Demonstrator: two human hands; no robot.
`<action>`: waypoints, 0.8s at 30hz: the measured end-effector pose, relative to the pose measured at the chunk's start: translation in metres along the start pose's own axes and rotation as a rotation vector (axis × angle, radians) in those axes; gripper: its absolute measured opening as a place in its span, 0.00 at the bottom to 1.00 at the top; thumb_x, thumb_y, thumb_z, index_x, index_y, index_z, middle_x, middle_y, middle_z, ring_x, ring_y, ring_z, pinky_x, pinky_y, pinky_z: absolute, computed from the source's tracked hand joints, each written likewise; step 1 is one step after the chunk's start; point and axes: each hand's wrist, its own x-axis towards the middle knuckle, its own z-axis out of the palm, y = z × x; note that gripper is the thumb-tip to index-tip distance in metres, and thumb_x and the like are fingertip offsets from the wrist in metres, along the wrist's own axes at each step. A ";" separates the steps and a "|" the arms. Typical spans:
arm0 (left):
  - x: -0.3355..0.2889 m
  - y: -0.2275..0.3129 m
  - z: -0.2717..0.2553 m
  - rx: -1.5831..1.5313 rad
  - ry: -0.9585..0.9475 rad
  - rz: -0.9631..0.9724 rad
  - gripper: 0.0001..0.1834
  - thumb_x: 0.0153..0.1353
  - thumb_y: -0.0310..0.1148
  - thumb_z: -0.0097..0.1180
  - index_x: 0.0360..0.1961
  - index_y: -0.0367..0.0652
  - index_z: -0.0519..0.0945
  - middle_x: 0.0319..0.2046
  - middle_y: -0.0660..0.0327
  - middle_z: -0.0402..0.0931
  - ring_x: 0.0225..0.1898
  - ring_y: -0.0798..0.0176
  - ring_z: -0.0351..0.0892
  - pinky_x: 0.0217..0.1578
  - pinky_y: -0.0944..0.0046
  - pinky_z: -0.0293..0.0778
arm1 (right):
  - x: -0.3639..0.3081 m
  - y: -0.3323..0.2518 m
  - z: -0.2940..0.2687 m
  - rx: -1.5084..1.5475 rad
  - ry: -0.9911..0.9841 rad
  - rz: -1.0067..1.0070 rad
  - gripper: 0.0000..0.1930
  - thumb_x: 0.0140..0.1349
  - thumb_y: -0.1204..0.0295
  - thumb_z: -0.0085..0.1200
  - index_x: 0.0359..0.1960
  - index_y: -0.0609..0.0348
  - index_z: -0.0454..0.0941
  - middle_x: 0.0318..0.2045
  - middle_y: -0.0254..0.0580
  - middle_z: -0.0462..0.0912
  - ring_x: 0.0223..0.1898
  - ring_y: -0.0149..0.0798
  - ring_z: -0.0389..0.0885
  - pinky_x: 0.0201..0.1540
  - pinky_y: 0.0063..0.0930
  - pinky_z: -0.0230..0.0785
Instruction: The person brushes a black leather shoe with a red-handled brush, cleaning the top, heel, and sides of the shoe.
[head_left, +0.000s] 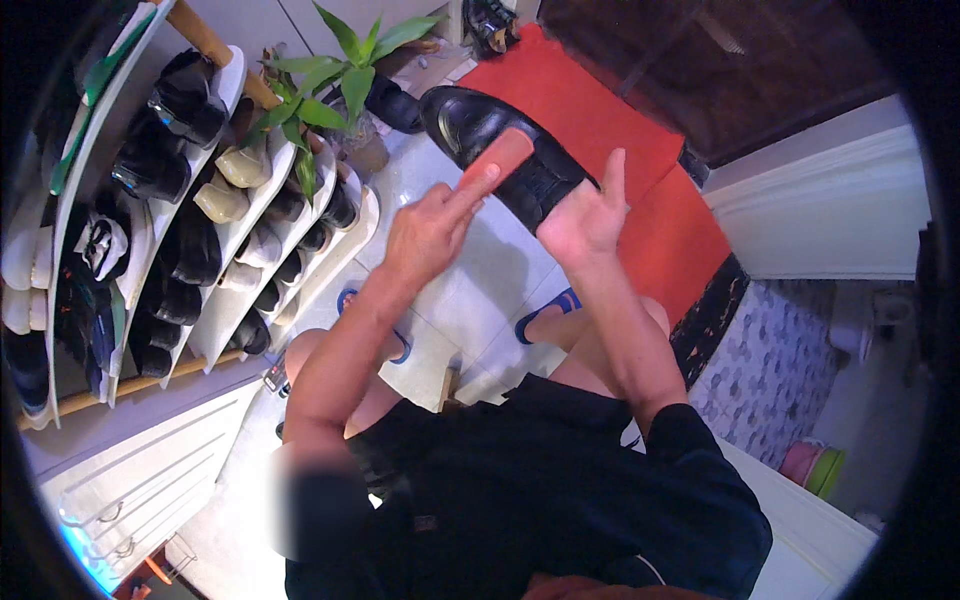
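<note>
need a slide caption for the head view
Left hand holds a red block over a black shoe, right hand partly inside it, near a plant and shoe rack.

Glossy leather-look shoe [535,182], smooth handheld block [508,153], shiny floor tiles [484,290]

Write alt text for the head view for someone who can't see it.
A person's left hand holds a red, block-shaped tool against a black shoe; the right hand is partly inside its opening. A shoe rack stands at left, a red mat at right.
</note>
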 end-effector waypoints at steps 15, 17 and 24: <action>0.019 -0.023 -0.014 0.130 0.178 -0.126 0.22 0.66 0.37 0.55 0.61 0.64 0.75 0.24 0.49 0.76 0.25 0.43 0.79 0.27 0.47 0.76 | 0.004 0.018 0.000 -0.260 -0.095 -0.071 0.54 0.62 0.30 0.36 0.68 0.76 0.53 0.69 0.57 0.60 0.71 0.51 0.59 0.74 0.44 0.46; 0.025 -0.033 -0.028 0.156 0.223 -0.161 0.24 0.65 0.36 0.56 0.62 0.69 0.73 0.22 0.52 0.74 0.24 0.45 0.79 0.25 0.47 0.76 | 0.011 0.011 0.004 -0.153 -0.086 -0.077 0.54 0.62 0.31 0.38 0.68 0.77 0.52 0.70 0.59 0.59 0.71 0.52 0.59 0.74 0.44 0.45; 0.006 -0.016 -0.018 0.198 0.054 0.157 0.33 0.56 0.32 0.62 0.63 0.75 0.72 0.24 0.60 0.72 0.20 0.55 0.77 0.20 0.54 0.75 | 0.007 -0.012 -0.002 0.065 0.141 -0.057 0.51 0.62 0.34 0.43 0.67 0.75 0.56 0.66 0.63 0.64 0.67 0.57 0.64 0.71 0.51 0.53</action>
